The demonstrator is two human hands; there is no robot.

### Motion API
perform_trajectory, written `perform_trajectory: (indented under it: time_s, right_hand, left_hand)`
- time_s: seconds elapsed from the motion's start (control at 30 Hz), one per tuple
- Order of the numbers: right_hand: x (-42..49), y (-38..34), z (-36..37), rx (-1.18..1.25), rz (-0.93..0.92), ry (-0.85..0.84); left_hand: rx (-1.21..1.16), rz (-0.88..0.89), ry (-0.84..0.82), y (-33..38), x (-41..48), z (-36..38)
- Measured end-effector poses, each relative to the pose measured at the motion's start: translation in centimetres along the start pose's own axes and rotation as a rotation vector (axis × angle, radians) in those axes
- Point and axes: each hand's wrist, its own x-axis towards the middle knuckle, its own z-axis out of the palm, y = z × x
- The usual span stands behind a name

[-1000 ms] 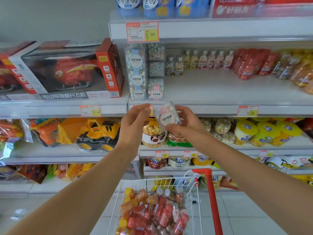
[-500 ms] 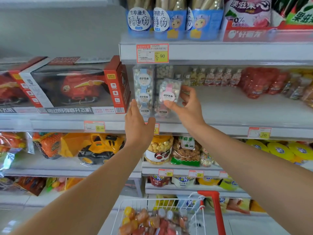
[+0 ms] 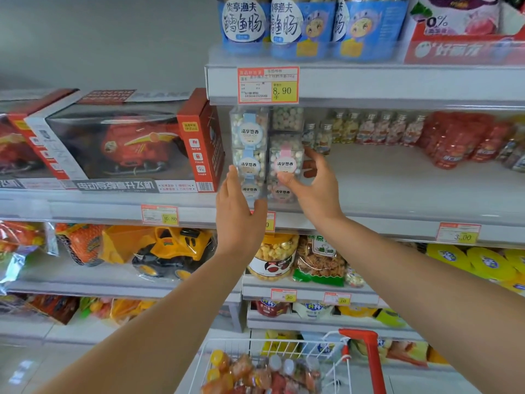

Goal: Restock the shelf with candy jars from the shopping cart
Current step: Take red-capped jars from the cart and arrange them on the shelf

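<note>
The person's left hand (image 3: 238,214) and right hand (image 3: 316,194) were both bare, and so were the wrists (image 3: 235,251) behind them. The left forearm (image 3: 159,317) and the right forearm (image 3: 431,297) showed only bare skin down to the bottom edge of the picture (anything worn higher up lay outside the view). Both forearms looked smooth and fairly slim, widening toward the elbows. The fingers (image 3: 231,180) were plain. The nails (image 3: 285,179) seemed to be cut short, though the picture was too soft there to be sure.
</note>
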Motion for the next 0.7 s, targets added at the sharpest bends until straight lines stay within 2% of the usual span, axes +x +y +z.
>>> perform_trajectory:
  time_s: [0.2, 0.3, 0.37, 0.43, 0.53, 0.7]
  right_hand:
    - [-1.4, -0.8, 0.1, -0.018, -0.024, 0.068]
    - [-4.1, -1.4, -0.1, 0.008, -0.091, 0.147]
    - [-6.6, -1.7, -0.1, 0.062, -0.112, 0.138]
    - [-9.6, -1.6, 0.3, 0.127, -0.096, 0.046]
    - [-14.4, 0.8, 1.6, 0.147, -0.058, -0.148]
    - [-22.6, 9.2, 4.0, -0.002, 0.203, -0.483]
  left_hand:
    - [0.011, 0.023, -0.009, -0.7, -0.2, -0.2]
    - [0.022, 0.046, 0.051, -2.0, -1.2, -0.6]
    - [0.033, 0.049, 0.121, -3.4, -2.3, -1.0]
    - [0.06, 0.025, 0.143, -5.5, -4.0, -1.4]
    - [0.087, -0.071, 0.05, -10.0, -7.4, -1.7]
    - [0.164, -0.344, -0.156, -19.5, -14.7, -1.1]
